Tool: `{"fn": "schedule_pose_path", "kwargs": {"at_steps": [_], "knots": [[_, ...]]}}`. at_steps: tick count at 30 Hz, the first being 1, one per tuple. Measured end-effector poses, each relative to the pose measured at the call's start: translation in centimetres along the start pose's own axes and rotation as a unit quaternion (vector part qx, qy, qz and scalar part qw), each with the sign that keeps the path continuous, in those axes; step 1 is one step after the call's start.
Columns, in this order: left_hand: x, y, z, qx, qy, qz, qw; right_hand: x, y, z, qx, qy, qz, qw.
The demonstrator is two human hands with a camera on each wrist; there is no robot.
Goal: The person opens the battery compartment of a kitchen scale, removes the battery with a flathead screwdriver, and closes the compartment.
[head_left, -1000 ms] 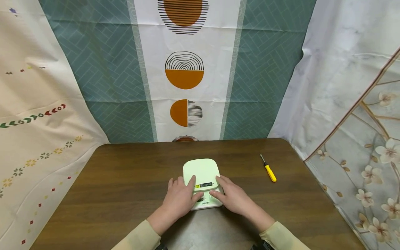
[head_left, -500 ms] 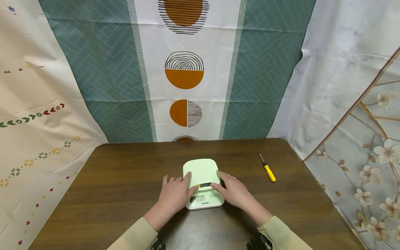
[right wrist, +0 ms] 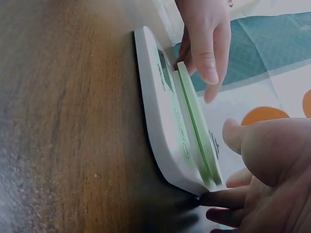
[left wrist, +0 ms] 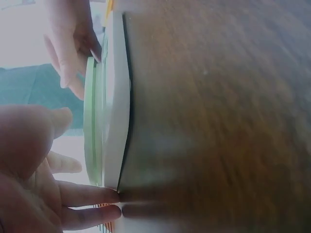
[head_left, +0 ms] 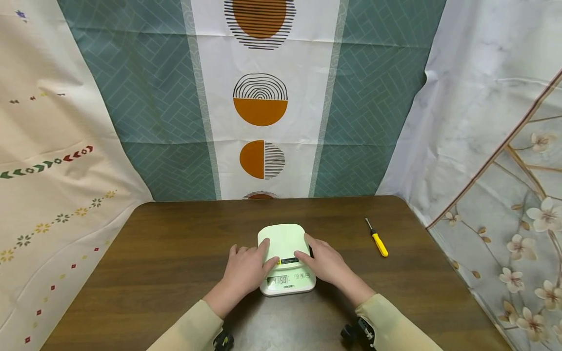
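Fingers of our left hand (head_left: 243, 269) lie fairly straight at the left side of the kitchen scale (head_left: 287, 251), unclenched, their tips low by its base. The scale rests on the table (head_left: 171, 248) between our hands, digits showing on its display (head_left: 277, 281). We would do best to steady it evenly from both sides, thumbs light over the platform (head_left: 285, 238). Our right hand (head_left: 327, 264) mirrors this, fingers loosely extended, clasping nothing; a yellow-handled screwdriver (head_left: 378, 243) lies well apart, farther right.

Smooth plastic scale (head_left: 283, 239), woodgrain table (head_left: 175, 253) (softly glossy)
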State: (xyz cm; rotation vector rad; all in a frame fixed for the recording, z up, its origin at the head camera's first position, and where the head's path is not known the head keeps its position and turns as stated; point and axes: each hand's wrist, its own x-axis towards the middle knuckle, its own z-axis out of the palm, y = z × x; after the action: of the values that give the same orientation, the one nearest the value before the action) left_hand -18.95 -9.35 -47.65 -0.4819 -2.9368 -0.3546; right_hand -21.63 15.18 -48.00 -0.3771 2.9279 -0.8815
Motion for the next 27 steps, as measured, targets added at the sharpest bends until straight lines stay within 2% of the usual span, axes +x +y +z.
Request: {"fn": "schedule_pose_path", "kwargs": {"at_steps": [9,17,27], "knots": [[0.35,0.33,-0.07,0.002,-0.002,0.004,1.0000,0.31,-0.01,0.16,0.018,0.016,-0.017,1.000],[0.26,0.34,-0.14,-0.015,-0.005,0.002,0.9999,0.24,-0.21,0.29,0.024,0.020,-0.006,0.999],[0.48,0.40,-0.96,-0.044,0.006,-0.012,0.9989,-0.24,-0.97,-0.63,0.067,0.055,0.017,0.996]]}}
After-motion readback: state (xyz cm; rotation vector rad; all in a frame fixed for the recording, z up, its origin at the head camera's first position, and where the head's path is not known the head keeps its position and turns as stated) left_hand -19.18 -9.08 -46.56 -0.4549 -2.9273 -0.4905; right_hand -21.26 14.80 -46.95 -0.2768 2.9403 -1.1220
